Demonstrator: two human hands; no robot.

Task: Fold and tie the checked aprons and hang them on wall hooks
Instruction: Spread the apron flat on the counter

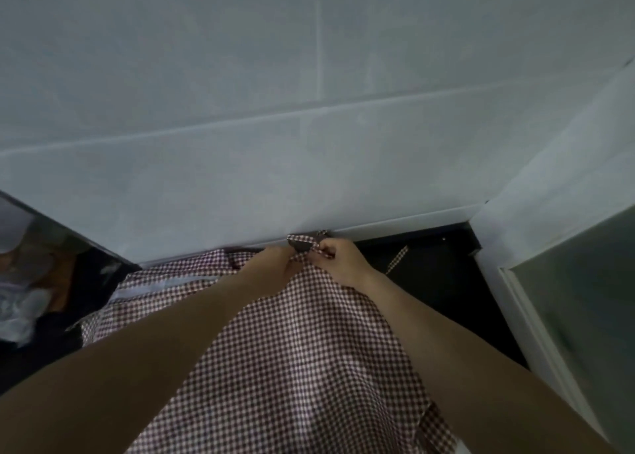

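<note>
Forearms (446, 343) reaching up from the bottom corners, bare, converging toward the middle of the view. Between and under them, red-and-white checked apron (292, 350) spread wide, hanging down the wall face and filling the lower centre, creased in long soft folds; a seam edge showing at the lower right (429, 426).

Higher up, left hand (275, 264) lying over the top of the cloth, fingers curled down into the gathered fabric, gripping it. Just beside it, touching, right hand (338, 259) with fingers curled, pinching the bunched top edge of the same apron. Between the two hands, a small knot or loop of checked fabric (299, 240) pushed up against a dark metal wall hook (301, 245), right at the lower lip of the pale wall panel; whether the loop sits fully over the hook, impossible to tell. To the right of the hands, thin checked tie strap (397, 259) hanging loose and slanted against a black surface (429, 281).

To the left of the main cloth, more checked fabric (178, 275) with a pale band (165, 283) across it, close under the panel's edge. Further left, dark glossy surface (86, 281) carrying blurred pale reflections.

At the right edge, white door frame (536, 316) and greenish-grey panel (584, 299) running down. Beyond and above everything, pale grey tiled wall (309, 92) with faint grout lines, filling the upper half.
</note>
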